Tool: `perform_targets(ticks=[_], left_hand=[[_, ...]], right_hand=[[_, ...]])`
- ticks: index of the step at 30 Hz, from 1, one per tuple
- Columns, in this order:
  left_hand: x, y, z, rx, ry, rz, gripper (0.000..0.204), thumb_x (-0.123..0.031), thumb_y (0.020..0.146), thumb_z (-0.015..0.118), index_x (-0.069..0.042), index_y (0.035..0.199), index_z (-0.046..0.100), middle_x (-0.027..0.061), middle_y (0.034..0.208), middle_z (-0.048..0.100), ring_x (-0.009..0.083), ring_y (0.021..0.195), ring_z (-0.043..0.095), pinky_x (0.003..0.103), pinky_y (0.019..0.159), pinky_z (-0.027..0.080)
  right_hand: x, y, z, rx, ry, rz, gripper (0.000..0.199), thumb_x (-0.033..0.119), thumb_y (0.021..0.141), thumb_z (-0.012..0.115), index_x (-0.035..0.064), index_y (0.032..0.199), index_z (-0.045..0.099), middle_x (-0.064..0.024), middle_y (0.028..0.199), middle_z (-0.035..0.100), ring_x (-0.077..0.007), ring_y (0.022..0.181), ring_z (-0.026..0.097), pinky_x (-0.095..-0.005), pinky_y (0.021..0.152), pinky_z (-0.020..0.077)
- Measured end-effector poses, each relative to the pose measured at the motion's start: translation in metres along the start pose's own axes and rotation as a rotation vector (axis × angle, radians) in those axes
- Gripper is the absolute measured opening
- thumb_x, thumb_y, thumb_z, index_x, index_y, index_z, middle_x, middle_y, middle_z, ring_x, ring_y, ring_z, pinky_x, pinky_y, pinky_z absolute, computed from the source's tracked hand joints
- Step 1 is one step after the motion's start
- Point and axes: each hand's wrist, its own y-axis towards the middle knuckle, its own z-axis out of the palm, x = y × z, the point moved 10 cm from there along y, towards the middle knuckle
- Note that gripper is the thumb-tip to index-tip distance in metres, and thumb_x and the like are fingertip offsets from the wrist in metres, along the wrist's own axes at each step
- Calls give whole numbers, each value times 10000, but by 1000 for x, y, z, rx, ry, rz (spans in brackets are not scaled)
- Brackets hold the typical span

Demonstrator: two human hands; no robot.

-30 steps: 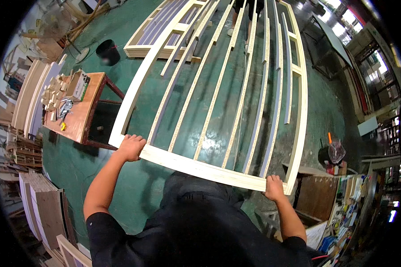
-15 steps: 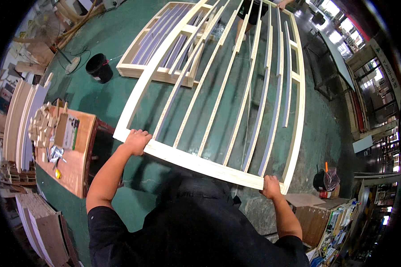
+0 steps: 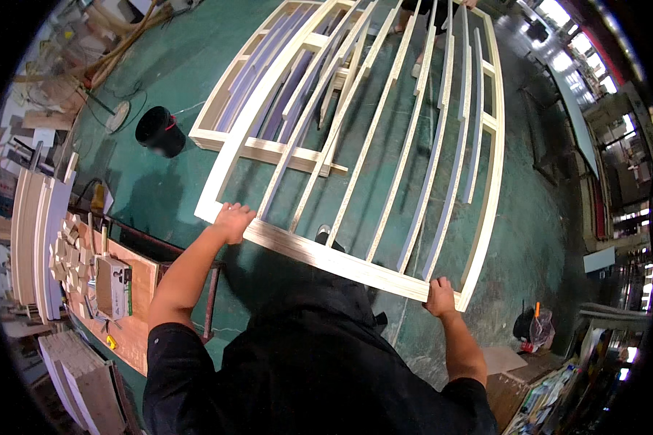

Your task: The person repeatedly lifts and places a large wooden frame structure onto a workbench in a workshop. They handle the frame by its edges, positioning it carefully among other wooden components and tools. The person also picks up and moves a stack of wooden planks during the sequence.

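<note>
A large wooden slatted frame [image 3: 326,262] reaches from my body to the far end, with long slats running lengthwise. My left hand [image 3: 236,222] is closed round its near rail close to the left corner. Close to the right corner, my right hand [image 3: 440,297] grips the same rail. The frame is held up off the green floor, its far left part above a similar slatted frame [image 3: 214,139] that lies there. At the far end another person's hand [image 3: 471,3] is at the frame, mostly cut off by the picture's edge.
At left stands a wooden work table [image 3: 139,272] with wood blocks [image 3: 71,254] and a cardboard box [image 3: 112,286]. A black bucket [image 3: 160,132] is on the floor beyond. Boards [image 3: 33,239] lean at far left. A cabinet [image 3: 511,388] stands at lower right.
The frame and I have moved forward and it overlaps the lying frame more. The work table now appears lower in the picture. Both hands keep their hold.
</note>
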Motion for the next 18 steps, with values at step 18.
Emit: perform_targets(ticks=[18], left_hand=[[221, 212, -69, -18, -92, -100, 657, -118, 729, 788, -148, 1350, 575, 79, 1303, 584, 291, 1302, 517, 467, 1109, 372]], right_hand=[[67, 320, -62, -4, 48, -24, 354, 121, 727, 757, 59, 1032, 587, -181, 1099, 542, -406, 1058, 547, -541, 873, 474]])
